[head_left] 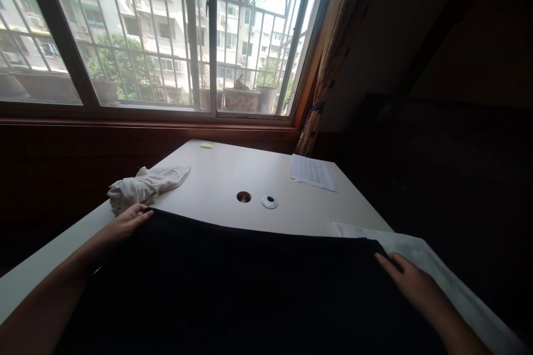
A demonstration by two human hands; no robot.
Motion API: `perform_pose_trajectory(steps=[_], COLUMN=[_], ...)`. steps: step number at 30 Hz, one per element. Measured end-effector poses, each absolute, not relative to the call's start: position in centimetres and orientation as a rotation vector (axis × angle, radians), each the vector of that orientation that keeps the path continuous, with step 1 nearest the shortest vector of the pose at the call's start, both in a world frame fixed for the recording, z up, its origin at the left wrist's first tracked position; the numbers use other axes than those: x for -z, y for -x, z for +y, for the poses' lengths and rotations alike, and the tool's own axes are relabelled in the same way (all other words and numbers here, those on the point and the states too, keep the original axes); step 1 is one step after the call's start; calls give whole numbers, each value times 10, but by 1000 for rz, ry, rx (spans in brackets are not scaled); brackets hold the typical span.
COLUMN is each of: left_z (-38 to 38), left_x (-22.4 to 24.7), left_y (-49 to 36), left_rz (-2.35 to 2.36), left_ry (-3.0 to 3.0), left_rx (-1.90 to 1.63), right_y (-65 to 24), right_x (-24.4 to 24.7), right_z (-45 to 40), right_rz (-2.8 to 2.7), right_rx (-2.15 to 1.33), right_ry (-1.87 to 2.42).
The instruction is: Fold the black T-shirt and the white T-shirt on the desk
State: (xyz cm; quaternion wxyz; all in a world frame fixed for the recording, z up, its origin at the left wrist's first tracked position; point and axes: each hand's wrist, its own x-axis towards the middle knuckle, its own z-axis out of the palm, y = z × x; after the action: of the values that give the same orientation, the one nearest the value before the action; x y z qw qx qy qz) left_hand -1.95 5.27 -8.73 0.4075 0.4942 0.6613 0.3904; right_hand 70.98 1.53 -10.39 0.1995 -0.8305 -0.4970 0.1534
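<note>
A large black cloth (258, 288) is stretched between my two hands over the near part of the white table (225, 172). My left hand (127, 224) pinches its upper left corner, close to a crumpled whitish cloth (144, 186). At the upper right corner, my right hand (410, 277) grips the cloth between thumb and fingers. The cloth's top edge sags slightly in the middle, and its lower part runs out of view at the bottom. A pale, thin sheet (400, 243) lies under and beside the right side of the black cloth.
Printed papers (312, 172) lie at the table's back right. A round hole (244, 197) and a ring-shaped cover (269, 202) are mid-table. A yellow note (207, 145) is near the back edge. Behind stand a barred window (166, 39) and a tied curtain (328, 72).
</note>
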Motion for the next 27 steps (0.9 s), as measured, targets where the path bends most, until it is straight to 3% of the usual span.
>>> perform_pose_trajectory(steps=[6,17,24,27], left_z=[69,54,50,43], left_x=[117,106,94,84], left_y=[30,-3,-18,-43], left_rz=[1890,2334,2045,1730], left_ry=[-1386,-1916,-2474,-2664], left_rx=[-796,-496,-833,-796], right_y=[-707,-707,-701,-698], right_x=[101,101,98,95], right_z=[13,11,9,8], right_rz=[-1414,-1433,-1475,-1482], right_rx=[-427,-422,-413,-369], right_ry=[2294,2258,2241,2232])
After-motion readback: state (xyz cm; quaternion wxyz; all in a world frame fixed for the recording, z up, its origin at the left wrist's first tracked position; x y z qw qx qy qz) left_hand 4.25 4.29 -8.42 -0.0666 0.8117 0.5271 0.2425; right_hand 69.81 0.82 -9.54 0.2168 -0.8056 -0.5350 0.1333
